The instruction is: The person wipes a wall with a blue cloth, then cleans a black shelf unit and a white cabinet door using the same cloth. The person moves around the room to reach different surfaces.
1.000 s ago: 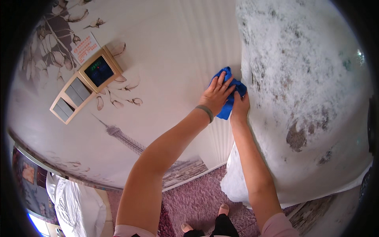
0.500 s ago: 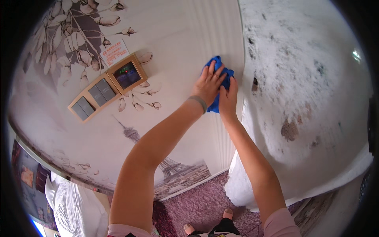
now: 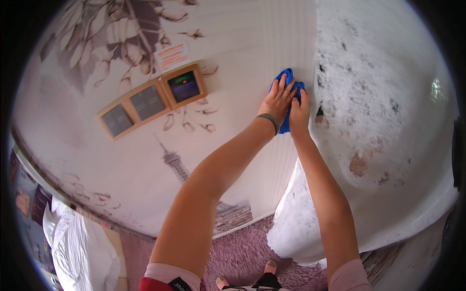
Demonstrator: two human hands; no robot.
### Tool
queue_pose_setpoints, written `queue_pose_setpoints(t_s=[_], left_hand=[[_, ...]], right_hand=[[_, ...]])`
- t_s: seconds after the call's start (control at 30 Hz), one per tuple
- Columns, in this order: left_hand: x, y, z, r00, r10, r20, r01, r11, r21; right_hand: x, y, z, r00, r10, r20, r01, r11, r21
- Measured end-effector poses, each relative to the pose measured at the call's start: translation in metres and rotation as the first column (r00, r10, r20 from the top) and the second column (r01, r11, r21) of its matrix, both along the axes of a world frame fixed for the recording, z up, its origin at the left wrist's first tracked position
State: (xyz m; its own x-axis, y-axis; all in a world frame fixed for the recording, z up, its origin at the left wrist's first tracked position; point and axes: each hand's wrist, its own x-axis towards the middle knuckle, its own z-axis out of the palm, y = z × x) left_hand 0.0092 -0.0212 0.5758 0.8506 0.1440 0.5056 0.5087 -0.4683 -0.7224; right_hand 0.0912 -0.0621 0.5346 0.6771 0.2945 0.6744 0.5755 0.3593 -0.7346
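A crumpled blue cloth (image 3: 285, 127) lies against the patterned wall (image 3: 238, 58), close to where the wall meets a white fluffy surface. My left hand (image 3: 274, 103) presses the cloth to the wall, its fingers stretched over it and slightly apart. A grey-green band circles that wrist. Right beside it, my right hand (image 3: 300, 112) is closed on the cloth's right side, with the fingers partly hidden. Both arms reach up from the lower edge.
A wooden-framed switch panel with a lit display (image 3: 184, 86) sits on the wall to the left, below a small printed notice (image 3: 172, 56). White fluffy covering (image 3: 357, 92) fills the right. Below are pinkish-purple carpet (image 3: 245, 250), my feet, and white pleated fabric (image 3: 80, 247) at lower left.
In the picture, both hands and the cloth sit farther right, as do the switch panel and wall prints, so the view has shifted. Both hands stay on the cloth.
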Motion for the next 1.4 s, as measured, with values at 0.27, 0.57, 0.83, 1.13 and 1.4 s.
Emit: queue_pose_setpoints(t_s=[0.27,0.57,0.83,1.13,1.4], left_hand=[[-0.152,0.026,-0.019,0.99,-0.105,0.095,0.114,0.99,-0.087],[-0.361,0.049,-0.039,0.966,0.043,0.254,-0.015,0.994,-0.11],[-0.504,0.05,-0.046,0.834,0.29,0.469,-0.205,0.953,-0.224],[-0.594,0.054,-0.059,0.568,0.434,0.7,-0.337,0.898,-0.283],[-0.639,0.055,-0.096,0.348,0.604,0.717,-0.49,0.769,-0.41]], right_hand=[[-0.134,0.018,-0.027,0.965,0.033,0.261,-0.041,0.999,0.022],[-0.306,0.028,-0.013,0.79,0.228,0.569,-0.208,0.973,-0.1],[-0.429,0.059,0.018,0.486,0.303,0.82,-0.366,0.922,-0.124],[-0.535,0.102,0.047,0.176,0.081,0.981,-0.478,0.878,0.013],[-0.599,0.106,0.028,-0.065,0.189,0.98,-0.422,0.885,-0.198]])
